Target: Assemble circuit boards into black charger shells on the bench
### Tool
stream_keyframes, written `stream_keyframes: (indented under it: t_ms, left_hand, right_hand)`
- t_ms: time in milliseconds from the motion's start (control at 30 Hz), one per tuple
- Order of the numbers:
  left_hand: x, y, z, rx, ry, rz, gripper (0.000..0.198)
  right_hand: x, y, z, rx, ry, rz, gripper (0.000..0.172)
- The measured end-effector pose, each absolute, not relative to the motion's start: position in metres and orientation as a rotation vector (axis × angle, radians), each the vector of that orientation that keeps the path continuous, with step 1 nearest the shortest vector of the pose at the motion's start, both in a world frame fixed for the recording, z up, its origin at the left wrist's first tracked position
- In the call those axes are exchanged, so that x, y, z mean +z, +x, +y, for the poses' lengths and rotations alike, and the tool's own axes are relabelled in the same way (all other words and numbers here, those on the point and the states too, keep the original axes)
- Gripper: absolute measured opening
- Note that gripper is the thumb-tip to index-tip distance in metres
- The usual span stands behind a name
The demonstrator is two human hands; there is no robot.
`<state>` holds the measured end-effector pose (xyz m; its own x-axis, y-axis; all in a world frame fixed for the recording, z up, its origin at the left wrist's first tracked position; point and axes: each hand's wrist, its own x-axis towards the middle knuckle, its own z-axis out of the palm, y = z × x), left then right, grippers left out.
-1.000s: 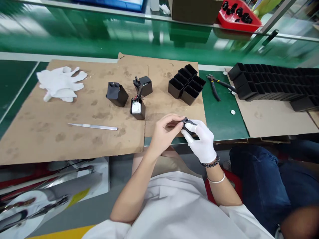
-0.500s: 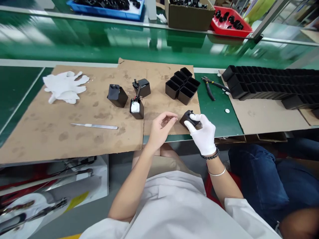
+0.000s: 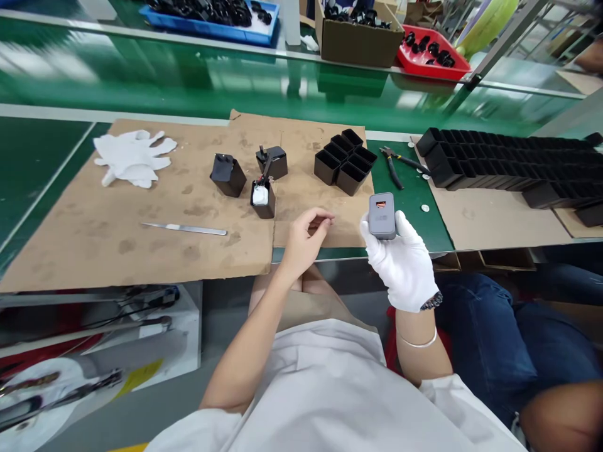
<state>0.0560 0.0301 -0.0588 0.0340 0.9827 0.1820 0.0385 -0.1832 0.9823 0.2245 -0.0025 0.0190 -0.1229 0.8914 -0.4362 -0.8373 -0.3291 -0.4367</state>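
Observation:
In my gloved right hand (image 3: 400, 263) is a dark grey USB charger (image 3: 382, 216). Its end face with an orange USB port is turned up, and my fingers close around its sides. My bare left hand (image 3: 308, 238) hovers over the cardboard, fingers curled in with nothing visible between them. To its upper left stands an open black charger housing (image 3: 262, 199) with a white block inside and wires sticking out. Two other black chargers, one upright (image 3: 228, 176) and one with plug pins (image 3: 273, 162), are close by. Several empty black housings (image 3: 351, 179) are grouped beyond my hands.
Tweezers (image 3: 184, 228) and white gloves (image 3: 134, 157) lie on the cardboard mat (image 3: 155, 263) at left. Cutting pliers (image 3: 393, 169) rest beside rows of black housings (image 3: 490, 160) at right. A blue tray (image 3: 211, 28), a carton (image 3: 360, 41) and a red tray (image 3: 433, 66) stand at the back.
My right hand has turned over and lifted the charger, so its USB port face now shows instead of its plug end. My left hand has stayed nearly in place.

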Motion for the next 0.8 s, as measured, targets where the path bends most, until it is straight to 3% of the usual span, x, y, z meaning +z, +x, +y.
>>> stream_keyframes:
  t_ms: [233, 367, 500, 600, 700, 800]
  left_hand:
    - [-0.057, 0.056, 0.027, 1.285, 1.376, 1.139, 0.013]
    - [-0.054, 0.054, 0.018, 1.281, 1.464, 1.143, 0.014]
    - [-0.051, 0.053, 0.014, 1.268, 1.593, 1.122, 0.016]
    - [-0.051, 0.055, 0.014, 1.224, 1.661, 1.129, 0.016]
    - [-0.053, 0.057, 0.014, 1.180, 1.786, 1.150, 0.018]
    - [-0.056, 0.056, 0.013, 1.142, 1.880, 1.118, 0.018]
  right_hand:
    - [0.029, 0.208, -0.013, 1.632, -0.873, -0.037, 0.020]
    - [0.033, 0.211, 0.012, 1.529, -0.905, -0.333, 0.012]
    - [0.041, 0.209, 0.127, 1.130, -0.985, -0.977, 0.019]
    - [0.051, 0.191, 0.242, 0.713, -1.508, -1.392, 0.029]
    - [0.053, 0.170, 0.329, 0.584, -1.671, -1.493, 0.040]
    - [0.038, 0.160, 0.372, 0.487, -1.776, -1.535, 0.035]
